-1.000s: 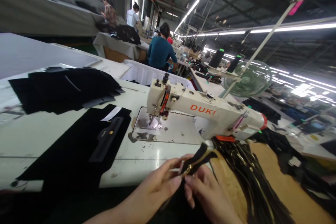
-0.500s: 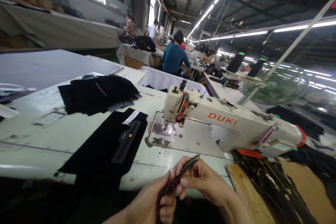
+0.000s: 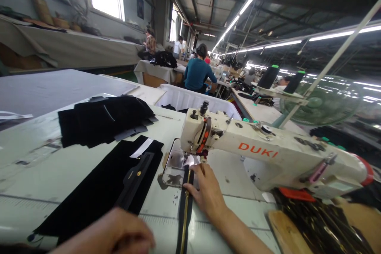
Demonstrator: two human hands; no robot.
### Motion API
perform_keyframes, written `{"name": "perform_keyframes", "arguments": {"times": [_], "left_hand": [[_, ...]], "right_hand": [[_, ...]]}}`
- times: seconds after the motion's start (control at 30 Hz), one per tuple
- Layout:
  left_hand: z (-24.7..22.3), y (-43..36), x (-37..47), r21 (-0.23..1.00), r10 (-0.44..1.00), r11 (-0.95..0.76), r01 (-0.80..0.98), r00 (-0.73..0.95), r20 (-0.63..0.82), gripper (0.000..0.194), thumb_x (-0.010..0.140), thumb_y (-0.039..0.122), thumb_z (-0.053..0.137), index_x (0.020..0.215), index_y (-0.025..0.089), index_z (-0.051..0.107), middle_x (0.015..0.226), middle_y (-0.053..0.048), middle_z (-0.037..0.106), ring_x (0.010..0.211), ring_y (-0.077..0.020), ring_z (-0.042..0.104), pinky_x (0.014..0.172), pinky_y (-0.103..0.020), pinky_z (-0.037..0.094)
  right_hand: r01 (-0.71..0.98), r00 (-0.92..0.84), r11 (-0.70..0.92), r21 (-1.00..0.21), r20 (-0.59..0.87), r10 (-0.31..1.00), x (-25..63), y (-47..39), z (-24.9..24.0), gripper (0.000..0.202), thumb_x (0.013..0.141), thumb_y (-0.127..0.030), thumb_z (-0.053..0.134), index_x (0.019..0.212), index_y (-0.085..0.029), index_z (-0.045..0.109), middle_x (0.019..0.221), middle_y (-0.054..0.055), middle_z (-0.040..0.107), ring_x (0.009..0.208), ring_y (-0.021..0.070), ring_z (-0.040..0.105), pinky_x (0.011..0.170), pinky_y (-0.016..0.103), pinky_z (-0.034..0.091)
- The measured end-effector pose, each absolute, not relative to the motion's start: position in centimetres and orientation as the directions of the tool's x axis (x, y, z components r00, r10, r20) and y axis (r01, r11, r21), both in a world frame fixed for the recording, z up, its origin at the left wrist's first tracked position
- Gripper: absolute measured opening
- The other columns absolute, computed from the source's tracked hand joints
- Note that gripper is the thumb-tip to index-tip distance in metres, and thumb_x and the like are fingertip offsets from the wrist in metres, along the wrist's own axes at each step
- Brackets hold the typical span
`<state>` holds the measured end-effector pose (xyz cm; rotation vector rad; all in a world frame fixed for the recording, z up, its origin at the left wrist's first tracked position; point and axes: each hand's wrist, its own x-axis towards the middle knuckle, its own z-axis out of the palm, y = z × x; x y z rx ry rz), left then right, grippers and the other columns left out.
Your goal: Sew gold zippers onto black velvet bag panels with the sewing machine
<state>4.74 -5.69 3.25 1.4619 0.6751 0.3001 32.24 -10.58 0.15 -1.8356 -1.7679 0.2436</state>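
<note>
Zipper (image 3: 185, 206) is pinned flat by right hand (image 3: 208, 194) at sewing machine (image 3: 268, 154) needle. Left hand (image 3: 119, 234) is blurred, grip can't be told.

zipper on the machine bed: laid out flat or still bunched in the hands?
Laid out flat. The zipper runs straight from the table edge up to the needle, the right hand pressing its top end; the left hand is off it.

The one legible word is "DUKI", in orange-red capital letters on the side of the cream arm of the sewing machine (image 3: 268, 154). Small marks run along the near edge of the sewing table (image 3: 59, 174), too small and blurred to read.
</note>
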Motion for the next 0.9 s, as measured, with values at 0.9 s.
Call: {"name": "perform_keyframes", "arguments": {"times": [0.9], "left_hand": [[2.5,2.6,15.4,0.607,0.768,-0.586,0.536,0.607,0.206,0.03,0.089,0.037,0.065,0.111,0.022,0.079,0.095,-0.003,0.068,0.082,-0.0206,0.065,0.085,-0.033,0.051]], "right_hand": [[0.911,0.138,-0.02,-0.412,0.259,0.956,39.3,-7.4,1.8,0.029,0.098,-0.015,0.05,0.118,-0.016,0.071,0.127,0.015,0.069,0.124,0.0291,0.059,0.111,0.048,0.039]]}}
